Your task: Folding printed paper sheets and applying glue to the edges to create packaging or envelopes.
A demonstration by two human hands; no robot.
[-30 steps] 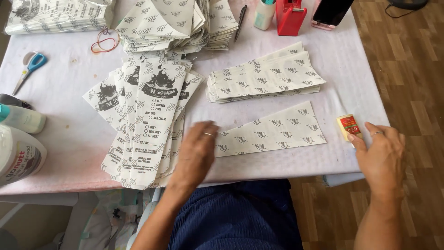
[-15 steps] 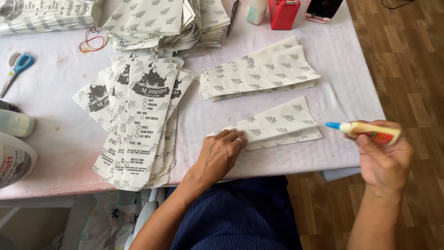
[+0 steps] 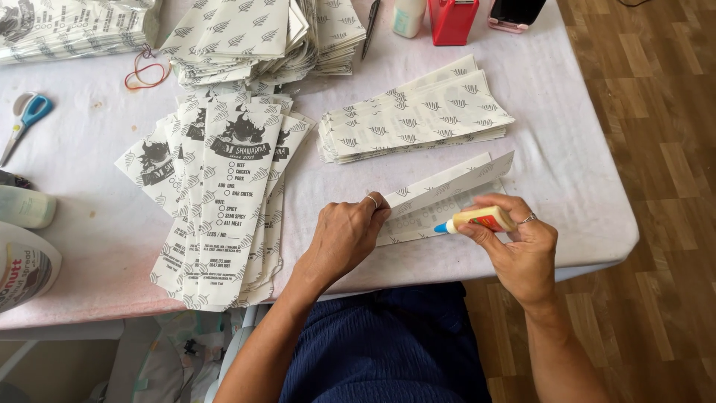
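Note:
My left hand point(image 3: 344, 237) presses down on the left end of a folded, leaf-patterned paper sheet point(image 3: 440, 195) near the table's front edge, its upper flap lifted. My right hand point(image 3: 522, 250) grips a small yellow glue bottle point(image 3: 481, 219) with a blue tip. The tip touches the lower part of the sheet, just right of my left hand. A ring shows on each hand.
A fanned stack of printed paper bags point(image 3: 224, 194) lies left of my hands. Another patterned stack point(image 3: 414, 116) sits behind the sheet, and bigger piles point(image 3: 246, 37) at the back. Scissors point(image 3: 26, 119), rubber bands point(image 3: 145, 71), a red box point(image 3: 451, 19), white bottles point(image 3: 26, 209) on the white tablecloth point(image 3: 567, 172).
My right hand picked the glue bottle up from the table's right edge and brought it left and down to the sheet. My left hand shifted right, and the sheet's flap opened.

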